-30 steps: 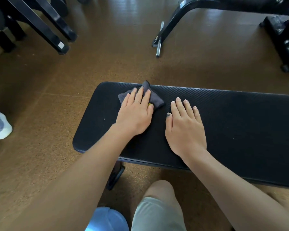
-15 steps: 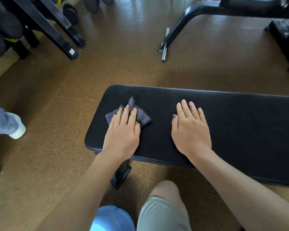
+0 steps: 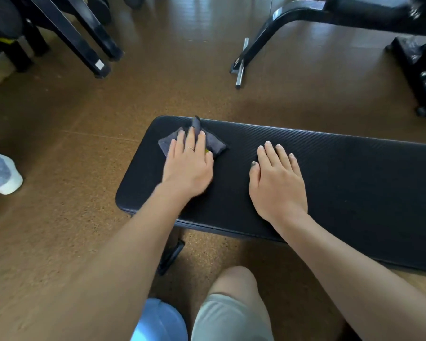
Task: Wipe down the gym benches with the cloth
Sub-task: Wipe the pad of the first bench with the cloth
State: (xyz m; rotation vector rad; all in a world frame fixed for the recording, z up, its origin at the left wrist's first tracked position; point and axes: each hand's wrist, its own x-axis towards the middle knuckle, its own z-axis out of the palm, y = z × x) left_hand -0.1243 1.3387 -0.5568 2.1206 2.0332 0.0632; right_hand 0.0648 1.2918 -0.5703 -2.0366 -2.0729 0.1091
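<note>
Head view. The left hand [image 3: 188,166], fingers straight and flat on the grey cloth [image 3: 213,143], has swept back toward the desk's far edge from the near-left area half a second earlier, so that end is probably getting repeated passes. The cloth lies left of frame centre on the black desk [image 3: 354,183]. The right hand [image 3: 277,183] stays flat and empty, bracing.

The counter [image 3: 342,183] is lying across the floor [image 3: 59,217] in front of the person, with the cloth [image 3: 214,143] sitting on its left end near the far edge. The left hand [image 3: 188,166] is resting flat on the cloth, and the right hand [image 3: 277,183] is lying flat on the counter just to its right. Equipment frames [image 3: 268,33] are standing on the floor beyond the counter, and a shoe [image 3: 9,178] is sitting at far left.
</note>
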